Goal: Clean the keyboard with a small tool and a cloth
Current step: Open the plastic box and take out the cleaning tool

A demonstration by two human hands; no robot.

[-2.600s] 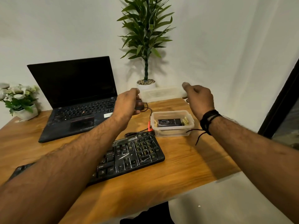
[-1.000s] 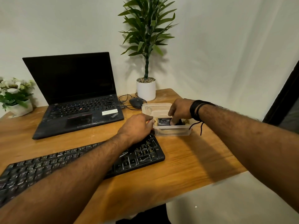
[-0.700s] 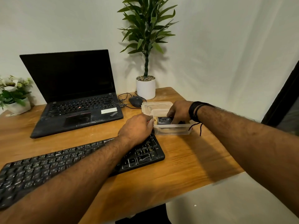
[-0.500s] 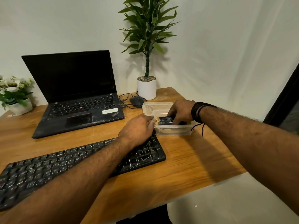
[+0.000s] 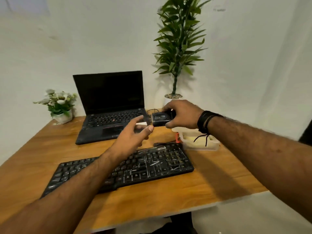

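- Right hand [image 5: 183,114] grips a small black box [image 5: 161,118] above the desk's far side.
- Left hand [image 5: 133,136], fingers spread and empty, reaches just beside it.
- Keyboard [image 5: 121,166] lies below, nearer, long axis left-right.

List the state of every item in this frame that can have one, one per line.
Laptop: lid open, screen dark.
Keyboard: flat on the desk, untouched.
Small black box: lifted off the desk, gripped by the right hand.
Left hand: open, fingers beside the box.
Plastic container: uncovered, on the desk.
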